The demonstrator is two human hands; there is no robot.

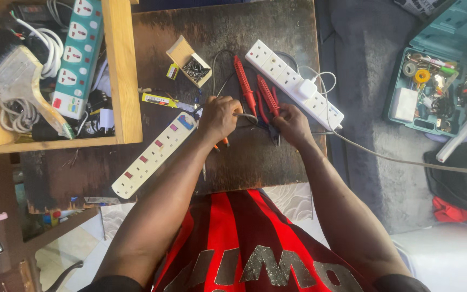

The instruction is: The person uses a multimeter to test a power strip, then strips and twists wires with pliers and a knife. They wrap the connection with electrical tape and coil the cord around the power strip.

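Both hands at centre of dark wooden tabletop (255, 162), working one grey cable (244, 115).

Left hand (218, 118): fingers curled tight around the cable, which exits the fist toward 3 o'clock. Orange-tipped bits (221, 145) poke out under the fist at 6 o'clock; can't tell what they are.

Right hand (292, 125): fingers closed on the red-handled pliers (266, 101). Handles run up toward 11 o'clock, dark nose (274, 138) points down toward 6 o'clock. Jaw contact with the cable is hidden by the hand, can't tell.

Cable sits between the two hands, then loops up toward 12 o'clock.

Around:
- Second red-handled tool (242, 81) lies just at 10 o'clock of the pliers, on the tabletop.
- White power strip (293, 84) at 1 o'clock of the hands, diagonal, with a white plug (306, 88) seated in it; its pale lead (406, 161) runs off toward 3 o'clock.
- Cream power strip with red switches (152, 156) at 8 o'clock of the left hand, diagonal, near end just beside the fist.
- Small open cardboard box of dark screws (191, 63) at 11 o'clock.
- Yellow utility knife (160, 99) at 9 o'clock of the left hand.
- Wooden tray (122, 75) far at 10 o'clock holds a green-and-white power strip (77, 54), a paintbrush (14, 75) and coiled white cable.
- Teal toolbox (444, 70) open on the floor at 2 o'clock, well apart.
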